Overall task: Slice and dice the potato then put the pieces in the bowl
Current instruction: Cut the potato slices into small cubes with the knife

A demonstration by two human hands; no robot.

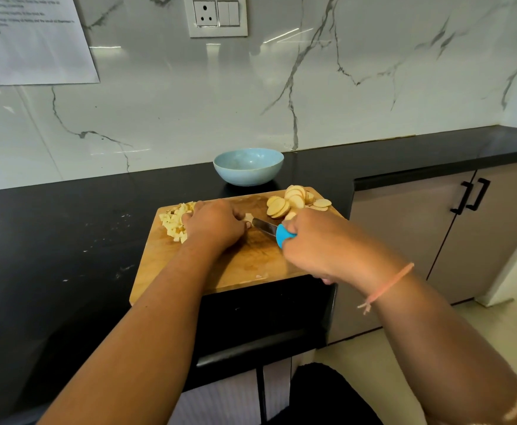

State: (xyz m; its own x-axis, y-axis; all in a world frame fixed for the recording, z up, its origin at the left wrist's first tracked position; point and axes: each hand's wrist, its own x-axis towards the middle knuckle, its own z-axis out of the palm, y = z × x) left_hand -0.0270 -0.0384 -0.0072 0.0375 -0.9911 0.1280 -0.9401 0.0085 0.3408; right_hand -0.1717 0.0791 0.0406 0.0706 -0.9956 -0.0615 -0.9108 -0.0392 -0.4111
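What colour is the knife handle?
Bright blue, seen in the head view, where the right hand grips the knife handle.

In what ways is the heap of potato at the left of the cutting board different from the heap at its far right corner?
The left heap is small diced cubes; the right heap is flat round slices. The cubes lie loose next to the left hand; the slices lean overlapped. Both are pale potato on the wooden cutting board.
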